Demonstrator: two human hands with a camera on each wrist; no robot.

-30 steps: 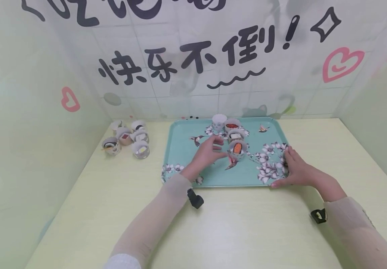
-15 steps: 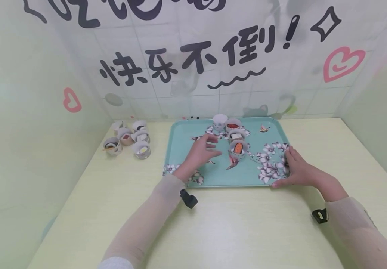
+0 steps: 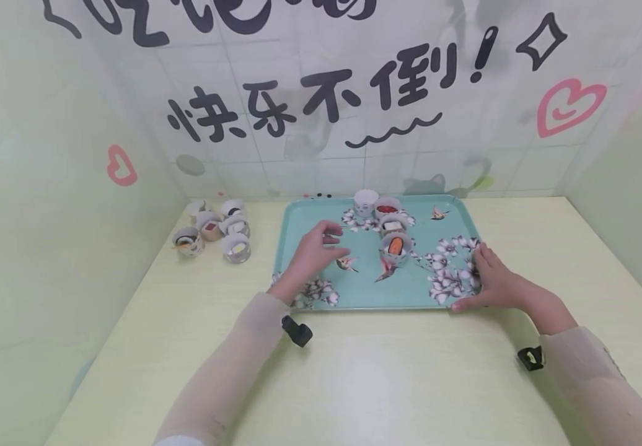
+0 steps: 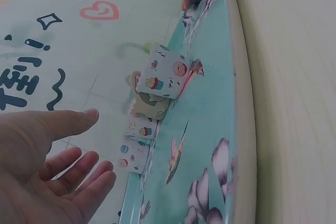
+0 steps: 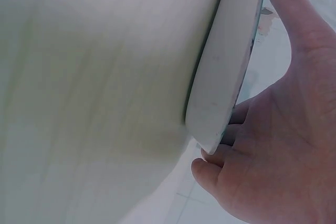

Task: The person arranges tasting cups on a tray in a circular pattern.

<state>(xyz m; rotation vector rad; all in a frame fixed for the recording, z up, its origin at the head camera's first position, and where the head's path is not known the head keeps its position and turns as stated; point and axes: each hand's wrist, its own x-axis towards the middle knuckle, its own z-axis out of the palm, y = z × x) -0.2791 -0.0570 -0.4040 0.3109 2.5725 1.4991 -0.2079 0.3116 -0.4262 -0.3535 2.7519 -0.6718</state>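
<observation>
The left hand point(image 3: 310, 253) hovers low over the tray point(image 3: 388, 294), fingers loosely bent, thumb apart, nothing held. Just to its right, not touching it, stand 4 cups point(image 3: 395, 255), upright and close together in a slanting row that runs from beside the thumb away to the far edge. The nearest carries an orange piece point(image 3: 396, 246), the next a white block point(image 3: 392, 226), the third a red piece point(image 3: 388, 209); the inside of the farthest is hidden.

The right hand point(image 3: 502, 285) grips the tray's near right corner, thumb at the front edge and fingers along the side, with the 4 cups well to its left.

Left of the left hand and off the tray, 6 more cups point(image 3: 236, 253) cluster on the bench point(image 3: 354, 378). Judging by this layout, the job is partly through: 4 are on the tray, 6 are not. Whether all 6 belong there, I cannot tell.
</observation>
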